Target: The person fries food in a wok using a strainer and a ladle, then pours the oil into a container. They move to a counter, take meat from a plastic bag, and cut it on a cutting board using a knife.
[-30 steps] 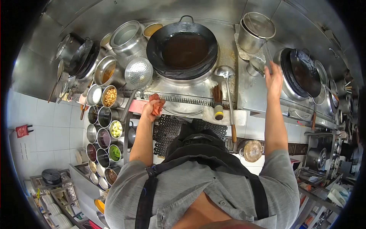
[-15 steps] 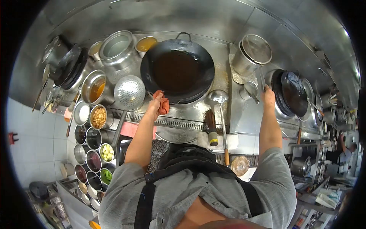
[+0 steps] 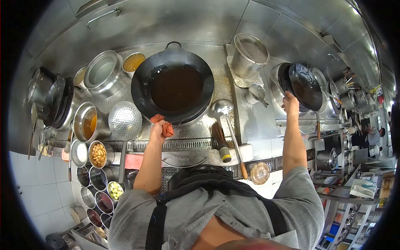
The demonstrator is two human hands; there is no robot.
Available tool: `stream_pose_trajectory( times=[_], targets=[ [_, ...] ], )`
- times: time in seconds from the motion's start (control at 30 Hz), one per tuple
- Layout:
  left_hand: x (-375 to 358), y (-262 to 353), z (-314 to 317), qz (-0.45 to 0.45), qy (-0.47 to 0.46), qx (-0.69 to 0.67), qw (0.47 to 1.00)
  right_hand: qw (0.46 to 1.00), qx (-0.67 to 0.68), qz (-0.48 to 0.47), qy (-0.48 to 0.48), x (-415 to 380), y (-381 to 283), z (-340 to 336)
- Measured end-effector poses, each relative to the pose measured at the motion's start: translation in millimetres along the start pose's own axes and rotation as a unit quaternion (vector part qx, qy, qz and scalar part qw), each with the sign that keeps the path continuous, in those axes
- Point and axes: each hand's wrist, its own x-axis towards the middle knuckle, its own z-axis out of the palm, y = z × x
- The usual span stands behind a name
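My left hand (image 3: 156,132) is closed round a folded red-orange cloth (image 3: 167,129) at the near-left edge of a large black wok (image 3: 139,89). Dark liquid (image 3: 176,88) lies in the wok. My right hand (image 3: 291,104) grips the long handle of a round mesh strainer (image 3: 251,48), whose bowl sits over the mouth of a tall metal pot (image 3: 243,67). To the left of the wok rests a perforated skimmer (image 3: 125,120). A ladle (image 3: 222,107) and a bristle brush (image 3: 218,135) lie between my arms.
Stacked woks (image 3: 306,85) stand beyond my right hand, and more woks (image 3: 58,104) at far left. Tubs of ingredients (image 3: 98,155) crowd the left side. A small metal cup (image 3: 254,94) is below the pot. A person (image 3: 373,135) stands in the far right background.
The view has swung right, so the wok and pot appear further left. My right hand and the strainer handle have shifted right relative to the pot. My left hand stays at the wok's edge.
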Motion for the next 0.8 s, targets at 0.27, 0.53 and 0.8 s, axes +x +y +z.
stream_pose_trajectory(
  times=[0.27,0.53,0.8],
  targets=[
    [-15.6,12.8,14.5,-0.047,0.004,0.006,0.999,0.996,-0.012,-0.036,0.081,-12.5,18.6,17.4],
    [5.9,-1.2,4.7,0.037,-0.056,-0.047,0.997,0.990,0.132,0.046,0.031,-165.4,82.1,67.4],
    [-3.2,-29.2,21.9,0.119,0.024,-0.062,0.991,0.961,-0.058,0.132,-0.235,-329.0,185.5,83.8]
  ],
)
